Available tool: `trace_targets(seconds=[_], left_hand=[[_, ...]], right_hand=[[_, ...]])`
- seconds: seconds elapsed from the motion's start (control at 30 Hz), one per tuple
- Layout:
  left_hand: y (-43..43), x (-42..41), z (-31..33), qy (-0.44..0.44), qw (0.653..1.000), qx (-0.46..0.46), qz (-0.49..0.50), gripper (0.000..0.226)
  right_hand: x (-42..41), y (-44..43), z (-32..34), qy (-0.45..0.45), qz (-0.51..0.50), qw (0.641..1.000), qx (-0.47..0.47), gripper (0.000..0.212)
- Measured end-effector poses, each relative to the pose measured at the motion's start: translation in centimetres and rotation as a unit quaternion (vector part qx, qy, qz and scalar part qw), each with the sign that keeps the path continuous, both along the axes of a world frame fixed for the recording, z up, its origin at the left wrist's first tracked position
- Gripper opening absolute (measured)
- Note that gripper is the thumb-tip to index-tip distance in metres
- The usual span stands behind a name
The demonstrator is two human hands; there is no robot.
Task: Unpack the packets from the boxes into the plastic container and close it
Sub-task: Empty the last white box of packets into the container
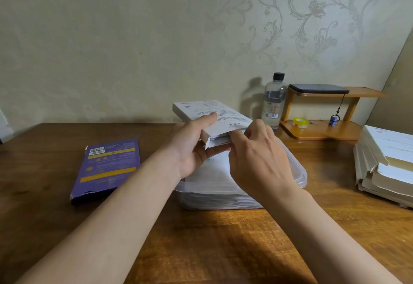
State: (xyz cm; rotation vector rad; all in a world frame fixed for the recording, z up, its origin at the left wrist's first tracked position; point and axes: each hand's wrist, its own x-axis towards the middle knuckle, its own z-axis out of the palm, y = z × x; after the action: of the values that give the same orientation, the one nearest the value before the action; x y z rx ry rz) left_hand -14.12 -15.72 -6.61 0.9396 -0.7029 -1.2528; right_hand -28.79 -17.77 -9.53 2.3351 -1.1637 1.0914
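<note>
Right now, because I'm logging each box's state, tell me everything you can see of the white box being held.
The white box is flat printed cardboard, text and codes on top. It is held tilted above the plastic container, near end open, flap hanging. The left hand grips it, thumb on top; the right hand touches the pale contents in the mouth, its grip hidden.

Your room's pretty dim and warm; one bright patch hits the desk (223, 239) up front, the bottle (273, 100) throws a shadow left, edges bow fisheye-style.
</note>
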Motion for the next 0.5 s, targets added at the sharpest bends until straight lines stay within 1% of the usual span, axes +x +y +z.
trace_targets(seconds=[0.03,0.1,0.23,0.3,0.5], left_hand=[[-0.01,0.10,-0.03,0.002,1.000,-0.001,-0.002,0.030],[0.05,0.28,-0.04,0.007,1.000,0.003,-0.016,0.032],[0.24,0.41,0.18,0.019,0.999,0.017,-0.035,0.022],[0.30,0.34,0.22,0.021,0.999,0.022,-0.035,0.021],[0.20,0.49,0.11,0.026,0.999,0.039,-0.028,0.028]], right_hand=[[-0.01,-0.01,0.04,0.008,-0.007,1.000,0.002,0.004],[0.01,-0.02,0.14,0.021,-0.014,1.000,0.015,0.008],[-0.02,0.17,0.35,0.016,0.006,1.000,0.010,0.009],[-0.12,0.05,0.37,0.012,0.019,1.000,-0.003,0.009],[-0.76,-0.23,0.66,0.023,0.050,0.998,-0.028,0.010]])
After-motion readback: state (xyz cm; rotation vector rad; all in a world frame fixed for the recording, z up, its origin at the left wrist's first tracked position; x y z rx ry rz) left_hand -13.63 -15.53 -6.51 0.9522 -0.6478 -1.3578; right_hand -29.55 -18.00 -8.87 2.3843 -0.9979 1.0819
